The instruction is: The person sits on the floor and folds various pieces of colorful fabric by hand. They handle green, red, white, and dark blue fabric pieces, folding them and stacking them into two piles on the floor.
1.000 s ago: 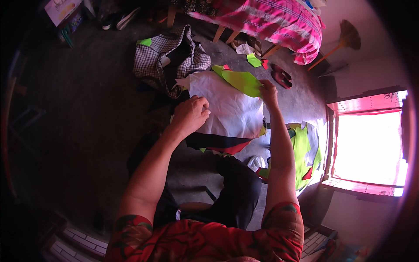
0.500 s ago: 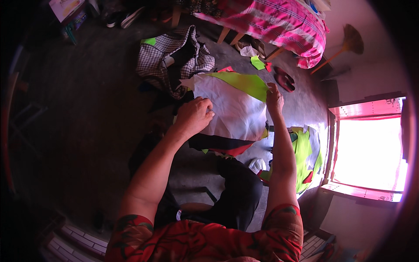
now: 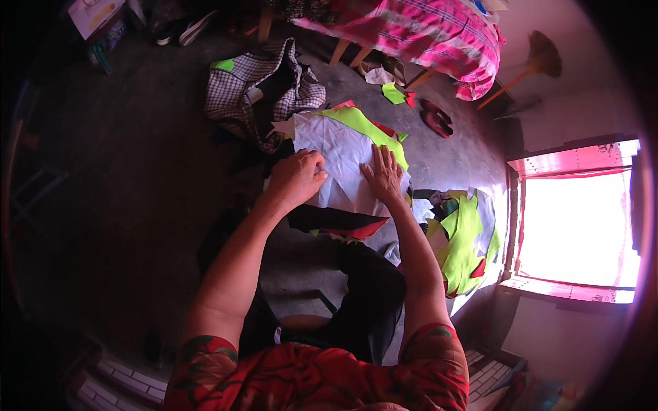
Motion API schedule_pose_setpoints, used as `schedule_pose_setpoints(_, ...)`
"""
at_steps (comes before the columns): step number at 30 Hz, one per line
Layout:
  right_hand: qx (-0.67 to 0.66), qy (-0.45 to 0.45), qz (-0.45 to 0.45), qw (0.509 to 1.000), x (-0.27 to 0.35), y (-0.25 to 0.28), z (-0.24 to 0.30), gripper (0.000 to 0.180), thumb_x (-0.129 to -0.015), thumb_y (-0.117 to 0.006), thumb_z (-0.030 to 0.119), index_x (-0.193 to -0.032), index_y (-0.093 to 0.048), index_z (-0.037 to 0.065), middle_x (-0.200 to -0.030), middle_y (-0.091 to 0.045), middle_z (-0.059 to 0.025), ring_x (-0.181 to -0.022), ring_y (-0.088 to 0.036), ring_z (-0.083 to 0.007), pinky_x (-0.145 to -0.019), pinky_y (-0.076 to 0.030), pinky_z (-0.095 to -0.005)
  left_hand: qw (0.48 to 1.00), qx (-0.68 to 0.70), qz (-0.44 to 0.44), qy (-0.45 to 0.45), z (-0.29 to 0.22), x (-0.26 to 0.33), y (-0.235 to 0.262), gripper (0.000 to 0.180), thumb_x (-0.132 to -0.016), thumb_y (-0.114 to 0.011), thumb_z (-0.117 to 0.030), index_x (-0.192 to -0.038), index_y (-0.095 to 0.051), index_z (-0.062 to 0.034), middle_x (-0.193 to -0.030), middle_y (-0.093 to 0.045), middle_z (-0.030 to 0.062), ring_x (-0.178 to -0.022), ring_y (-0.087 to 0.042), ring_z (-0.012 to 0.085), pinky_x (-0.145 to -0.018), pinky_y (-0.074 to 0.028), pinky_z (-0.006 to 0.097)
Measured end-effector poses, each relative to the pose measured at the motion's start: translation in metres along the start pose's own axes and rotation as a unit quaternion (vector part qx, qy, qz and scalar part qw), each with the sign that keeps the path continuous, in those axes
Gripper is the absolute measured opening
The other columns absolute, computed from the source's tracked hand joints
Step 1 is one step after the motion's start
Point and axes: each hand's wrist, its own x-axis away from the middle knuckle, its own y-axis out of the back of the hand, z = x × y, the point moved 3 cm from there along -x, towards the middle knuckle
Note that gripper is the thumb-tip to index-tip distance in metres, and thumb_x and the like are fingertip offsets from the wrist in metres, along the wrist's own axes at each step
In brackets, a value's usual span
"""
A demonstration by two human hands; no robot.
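A white piece of cloth [image 3: 343, 161] is spread over a stack of fabric pieces in front of me. A lime-green strip of cloth [image 3: 363, 127] lies along its far right side. My right hand [image 3: 385, 175] rests flat on the white cloth, fingers stretched, near the green strip. Over the cloth's left part is my left hand [image 3: 298, 179], its fingers curled and pressed together; what they pinch, if anything, is hidden. Black cloth [image 3: 329, 220] and red cloth [image 3: 367, 230] show beneath the near edge. What supports the stack is covered.
A checked cloth bag [image 3: 236, 92] sits on the floor beyond my left hand. Right of my right forearm is a heap of lime-green scraps [image 3: 462, 236]. Dark red shoes [image 3: 436, 119], a pink plaid cover [image 3: 425, 41] and a broom [image 3: 541, 58] are farther off.
My right hand has let go of the green strip's right corner, moved left and flattened onto the white cloth. The green strip now lies lower. My left hand stays curled in about the same place.
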Motion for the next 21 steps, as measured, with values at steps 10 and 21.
schedule_pose_setpoints(10,-0.039,0.021,0.003,0.999,0.034,0.047,0.019,0.056,-0.088,-0.051,0.043,-0.135,-0.041,0.015,-0.143,-0.031,-0.0189,-0.133,-0.028,-0.0363,-0.103,-0.025,-0.0525,1.0,0.0,0.013,-0.002,0.001,0.001,0.004,0.02,-0.079,-0.063,-0.019,-0.091,-0.058,-0.0035,-0.093,-0.062,0.014,-0.086,-0.061,0.0303,-0.073,-0.047,0.038)
schedule_pose_setpoints(21,-0.238,0.021,-0.029,0.971,0.208,0.126,0.058,0.029,-0.085,-0.057,0.014,-0.114,-0.058,0.006,-0.123,-0.053,-0.0153,-0.11,-0.055,-0.032,-0.091,-0.045,-0.0379,0.999,0.007,0.024,-0.025,0.007,0.006,0.005,0.022,-0.078,-0.063,-0.02,-0.09,-0.058,-0.0023,-0.093,-0.063,0.0168,-0.087,-0.061,0.0332,-0.073,-0.047,0.04)
